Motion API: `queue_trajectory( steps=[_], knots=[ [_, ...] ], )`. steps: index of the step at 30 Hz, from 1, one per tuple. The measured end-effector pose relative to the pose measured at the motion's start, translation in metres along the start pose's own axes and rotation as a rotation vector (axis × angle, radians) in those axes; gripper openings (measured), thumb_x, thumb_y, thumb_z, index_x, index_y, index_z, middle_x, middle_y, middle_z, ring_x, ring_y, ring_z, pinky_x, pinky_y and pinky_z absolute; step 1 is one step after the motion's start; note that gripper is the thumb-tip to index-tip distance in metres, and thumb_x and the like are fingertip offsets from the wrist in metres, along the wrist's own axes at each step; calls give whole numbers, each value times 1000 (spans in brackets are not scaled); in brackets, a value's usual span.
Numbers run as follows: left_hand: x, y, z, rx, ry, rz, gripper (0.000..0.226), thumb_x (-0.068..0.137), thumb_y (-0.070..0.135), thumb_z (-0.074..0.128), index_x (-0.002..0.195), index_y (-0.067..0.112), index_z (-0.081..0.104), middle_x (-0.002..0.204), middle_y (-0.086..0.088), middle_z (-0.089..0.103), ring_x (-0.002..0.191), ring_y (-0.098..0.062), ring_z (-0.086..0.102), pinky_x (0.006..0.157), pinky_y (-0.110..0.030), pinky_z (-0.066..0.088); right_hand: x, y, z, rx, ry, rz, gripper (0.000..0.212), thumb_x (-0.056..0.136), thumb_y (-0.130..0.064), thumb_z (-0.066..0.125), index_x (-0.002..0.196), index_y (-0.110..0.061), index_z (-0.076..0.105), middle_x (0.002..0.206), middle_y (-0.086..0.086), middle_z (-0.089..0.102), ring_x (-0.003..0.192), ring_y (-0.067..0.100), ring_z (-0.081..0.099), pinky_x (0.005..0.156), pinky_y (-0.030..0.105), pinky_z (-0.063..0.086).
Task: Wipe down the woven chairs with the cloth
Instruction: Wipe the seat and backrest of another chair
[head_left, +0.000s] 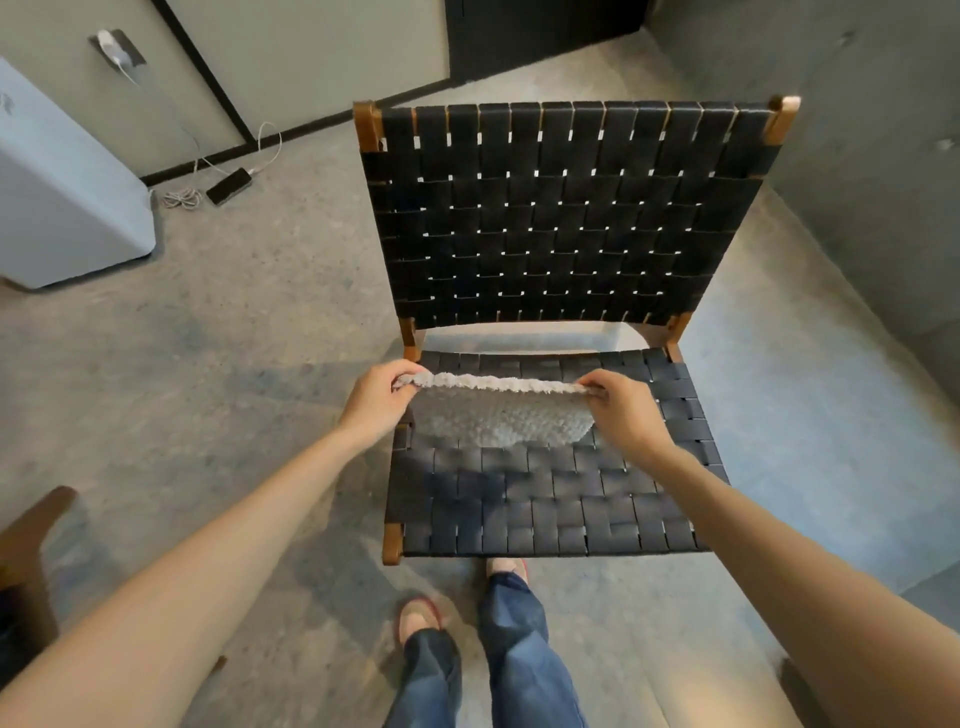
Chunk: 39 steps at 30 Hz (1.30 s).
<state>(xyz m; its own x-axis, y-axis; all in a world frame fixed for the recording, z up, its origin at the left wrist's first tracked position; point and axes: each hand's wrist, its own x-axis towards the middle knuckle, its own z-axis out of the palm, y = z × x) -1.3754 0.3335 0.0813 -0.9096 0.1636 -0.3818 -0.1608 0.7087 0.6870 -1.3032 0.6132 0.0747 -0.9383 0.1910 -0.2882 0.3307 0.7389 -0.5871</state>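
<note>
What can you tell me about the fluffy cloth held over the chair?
The cloth is pale grey with a nubby, looped pile, like microfibre. Its top edge is stretched between the left hand and right hand, each pinching a corner. The rest hangs in a curve over the black woven chair seat; whether it touches is unclear.

On concrete floor (260, 364): woven chair (561, 218), phone (228, 186), cable (182, 198), white appliance (62, 208)

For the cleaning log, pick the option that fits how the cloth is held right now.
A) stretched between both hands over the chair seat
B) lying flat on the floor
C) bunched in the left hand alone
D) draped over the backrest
A: the left hand and right hand each pinch one end of the cloth, which hangs between them over the woven seat.
</note>
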Motion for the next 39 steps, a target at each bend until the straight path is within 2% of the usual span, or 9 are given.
queue_trajectory(
  steps=[6,11,15,18,28,31,34,37,39],
  knots=[
    [-7,-53,36,78,35,-26,24,95,13,53,116,16,64,116,-2,64,98,-8,52,75,-13,38,-7,40,43,-66,-105,-67,24,92,0,51,108,-5,67,109,11,68,100,27,61,80,29,43],
    [-27,-114,72,82,-66,-94,24,94,10,55,115,14,66,116,-3,65,105,-16,58,83,-20,40,-29,85,100,-85,-210,14,25,94,-3,49,110,-9,68,110,9,69,101,26,61,72,22,36],
    [-45,-153,102,97,-137,-148,22,93,8,55,111,10,68,110,-3,68,94,-10,57,72,-12,38,-53,109,141,-106,-310,75,24,93,-5,50,109,-11,67,108,7,69,98,26,62,72,28,40],
    [-56,-173,118,106,-198,-203,22,94,11,55,113,10,67,110,-2,67,94,-11,58,73,-19,39,-65,123,161,-103,-391,121,26,92,-4,48,109,-13,66,109,5,69,99,24,62,76,30,45],
    [14,-195,146,110,-190,-159,26,94,24,55,104,1,64,96,-14,66,87,-27,59,76,-32,41,-10,141,195,-1,-241,253,24,92,-10,53,112,-13,65,109,5,70,96,23,64,76,31,50],
    [47,-200,155,128,-137,-152,29,95,28,53,111,6,63,95,-3,64,81,-14,53,69,-26,37,20,144,203,36,-198,293,25,92,-13,51,114,-14,62,94,6,69,68,20,59,62,31,46],
    [67,-209,168,167,-106,-168,28,97,27,50,77,8,54,65,1,48,63,-17,45,57,-29,32,41,152,215,53,-166,345,24,93,-15,49,114,-14,59,84,2,62,50,14,47,48,26,36],
    [77,-218,181,215,-74,-191,29,97,26,49,73,12,50,64,-1,48,64,-21,48,55,-30,32,51,160,227,18,-178,371,25,95,-19,48,118,-14,56,103,11,65,66,22,54,57,29,41],
    [79,-220,188,223,-31,-215,19,97,23,49,101,6,58,87,-6,58,83,-24,55,67,-32,41,52,163,234,24,-152,385,28,94,-17,48,122,-13,52,118,13,58,92,29,57,71,36,49]
  ],
)
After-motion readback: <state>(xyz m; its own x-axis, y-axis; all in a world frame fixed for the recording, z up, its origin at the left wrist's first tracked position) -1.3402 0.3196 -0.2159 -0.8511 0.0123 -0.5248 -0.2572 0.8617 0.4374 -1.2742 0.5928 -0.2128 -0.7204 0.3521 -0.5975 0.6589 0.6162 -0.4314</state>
